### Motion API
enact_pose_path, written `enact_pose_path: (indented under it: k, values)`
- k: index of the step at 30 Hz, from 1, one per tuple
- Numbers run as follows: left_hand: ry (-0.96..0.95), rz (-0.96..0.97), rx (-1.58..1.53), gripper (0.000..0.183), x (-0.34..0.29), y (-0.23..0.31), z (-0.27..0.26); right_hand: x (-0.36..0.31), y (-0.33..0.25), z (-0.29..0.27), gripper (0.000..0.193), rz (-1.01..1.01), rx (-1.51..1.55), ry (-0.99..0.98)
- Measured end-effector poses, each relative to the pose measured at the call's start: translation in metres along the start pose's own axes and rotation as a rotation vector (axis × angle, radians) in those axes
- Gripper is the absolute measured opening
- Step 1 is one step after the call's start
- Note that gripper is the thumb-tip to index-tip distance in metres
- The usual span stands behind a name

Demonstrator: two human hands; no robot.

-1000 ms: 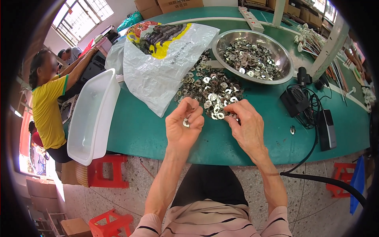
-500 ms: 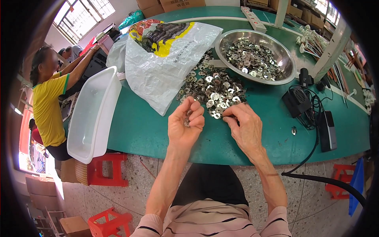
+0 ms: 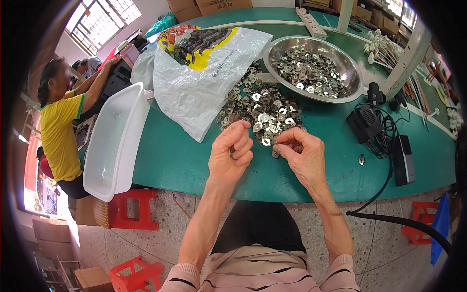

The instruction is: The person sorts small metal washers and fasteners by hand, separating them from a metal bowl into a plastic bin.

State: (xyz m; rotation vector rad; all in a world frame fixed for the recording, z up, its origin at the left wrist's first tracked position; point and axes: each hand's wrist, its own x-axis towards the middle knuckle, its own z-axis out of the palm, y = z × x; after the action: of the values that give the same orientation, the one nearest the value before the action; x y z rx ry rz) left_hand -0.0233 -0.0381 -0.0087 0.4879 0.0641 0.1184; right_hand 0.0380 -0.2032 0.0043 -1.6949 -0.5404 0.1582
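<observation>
A pile of small shiny round metal pieces with cut-out middles lies on the green table. At the pile's near edge, my right hand pinches one metal piece between thumb and fingertips. Just left of it, my left hand is curled closed, palm up, around several similar metal pieces, mostly hidden by the fingers. Behind the pile on the right, a steel bowl holds many more of them. A white plastic sack lies beside the pile, partly over it.
A white plastic tub stands at the left edge. Black adapters with cables and a loose metal piece lie on the right. A power strip is at the back. A person in yellow works at far left. Red stools stand below.
My right hand has drawn back slightly from the pile with a metal piece in its fingertips. The left hand has turned a little, its fingertips now pointing toward the right hand.
</observation>
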Motion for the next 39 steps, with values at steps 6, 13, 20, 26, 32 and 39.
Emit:
enact_pose_path:
  k: [6,13,20,26,32,39]
  values:
    - [0.063,0.014,0.272,0.015,-0.003,-0.004,0.011,0.002,0.002,-0.001,0.009,0.060,0.357,-0.048]
    - [0.075,0.027,0.539,0.018,-0.006,-0.013,0.025,0.000,-0.005,0.000,0.008,0.016,0.444,-0.018]
    - [0.115,0.018,0.523,0.016,-0.005,-0.013,0.024,-0.002,0.001,0.002,0.015,-0.147,0.217,-0.050]
    - [0.101,-0.034,0.448,0.012,-0.003,-0.008,0.019,-0.002,-0.005,0.000,0.019,-0.059,0.384,-0.089]
    - [0.089,-0.062,0.429,0.011,-0.003,-0.007,0.020,-0.003,-0.006,0.000,0.020,-0.055,0.458,-0.124]
    - [0.053,-0.073,0.277,0.011,-0.002,-0.004,0.013,-0.001,0.000,0.002,0.016,-0.096,0.163,0.005]
